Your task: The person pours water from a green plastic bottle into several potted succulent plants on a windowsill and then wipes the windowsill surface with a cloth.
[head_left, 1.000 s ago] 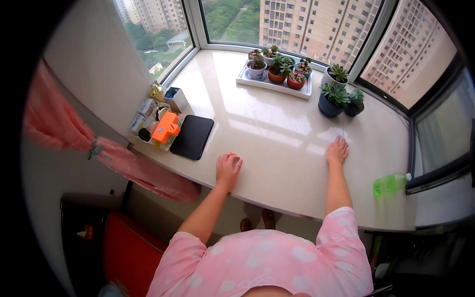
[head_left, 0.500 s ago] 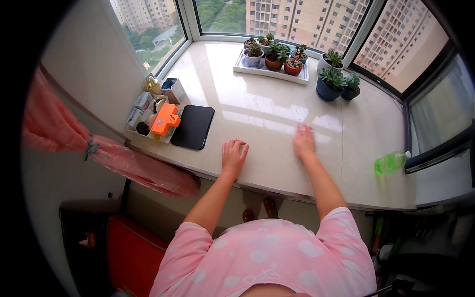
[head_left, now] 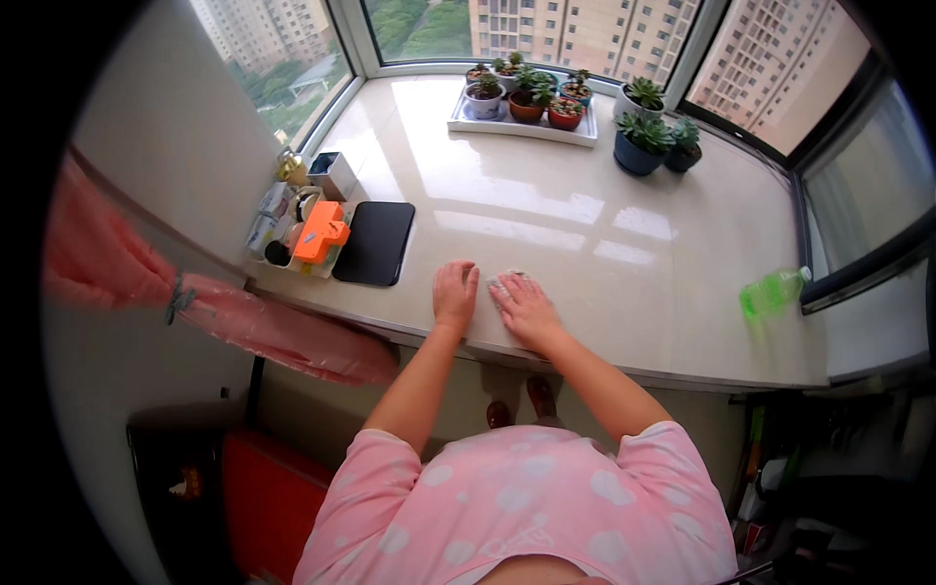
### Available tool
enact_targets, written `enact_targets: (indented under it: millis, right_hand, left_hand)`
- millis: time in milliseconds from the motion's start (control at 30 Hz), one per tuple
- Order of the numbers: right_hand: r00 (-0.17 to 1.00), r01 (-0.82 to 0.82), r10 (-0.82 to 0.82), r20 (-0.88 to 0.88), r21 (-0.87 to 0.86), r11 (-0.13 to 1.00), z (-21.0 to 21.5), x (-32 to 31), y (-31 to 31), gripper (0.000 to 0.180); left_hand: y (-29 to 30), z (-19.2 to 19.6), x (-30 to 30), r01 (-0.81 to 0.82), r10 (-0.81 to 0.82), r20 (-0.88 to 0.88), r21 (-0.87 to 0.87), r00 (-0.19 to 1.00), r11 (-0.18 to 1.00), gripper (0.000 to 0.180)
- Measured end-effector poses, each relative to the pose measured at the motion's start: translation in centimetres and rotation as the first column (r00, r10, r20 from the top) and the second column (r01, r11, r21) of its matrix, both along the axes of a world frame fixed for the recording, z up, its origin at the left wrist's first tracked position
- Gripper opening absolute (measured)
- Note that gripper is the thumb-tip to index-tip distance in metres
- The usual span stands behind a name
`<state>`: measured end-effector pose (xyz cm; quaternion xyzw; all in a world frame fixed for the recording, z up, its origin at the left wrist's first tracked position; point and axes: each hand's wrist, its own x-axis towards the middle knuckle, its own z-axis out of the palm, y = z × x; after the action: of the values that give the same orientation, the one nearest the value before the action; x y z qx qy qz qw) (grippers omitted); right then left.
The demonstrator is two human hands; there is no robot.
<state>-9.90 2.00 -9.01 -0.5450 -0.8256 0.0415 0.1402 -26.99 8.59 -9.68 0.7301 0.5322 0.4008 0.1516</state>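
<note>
Near the front edge of the pale, glossy windowsill counter (head_left: 595,322), my right hand (head_left: 526,310) lies palm down. A crumpled whitish cloth or wipe (head_left: 514,276) peeks out under its fingers; most of it is hidden. Just to the left rests my left hand (head_left: 455,295) on the counter, fingers loosely extended and nothing visible in it. A small gap separates the two hands. Left of my left hand lies a flat black rectangular pad (head_left: 375,244), apart from it.
At far left, an organizer holds small items, including an orange object (head_left: 322,234), beside a grey box (head_left: 333,175). Potted succulents stand in a white tray (head_left: 526,132) by the window, with blue pots (head_left: 641,156) to their right. A green-liquid bottle (head_left: 773,292) lies far right.
My right hand has swept left and toward me across the counter, ending close beside my left hand. The left hand has barely moved. The view has shifted slightly.
</note>
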Motion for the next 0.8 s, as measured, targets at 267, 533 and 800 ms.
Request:
enact_targets:
  millis: [267, 533, 800]
  right_hand:
    - [0.799, 0.583, -0.577, 0.171, 0.015, 0.812, -1.4, 16.8, -3.0, 0.048]
    - [0.501, 0.772, -0.752, -0.428, -0.173, 0.612, -1.0, 28.5, -9.8, 0.041]
    - [0.513, 0.855, -0.857, 0.039, 0.060, 0.515, -3.8, 26.3, -8.6, 0.055]
  left_hand:
    - [0.2, -0.2, -0.1, -0.007, 0.007, -0.024, 0.018, 1.000, 1.000, 0.020]
    - [0.4, -0.3, -0.2, 0.002, -0.002, 0.015, -0.027, 1.000, 1.000, 0.020]
    - [0.6, -0.4, -0.2, 0.022, -0.021, -0.023, 0.040, 1.000, 0.999, 0.021]
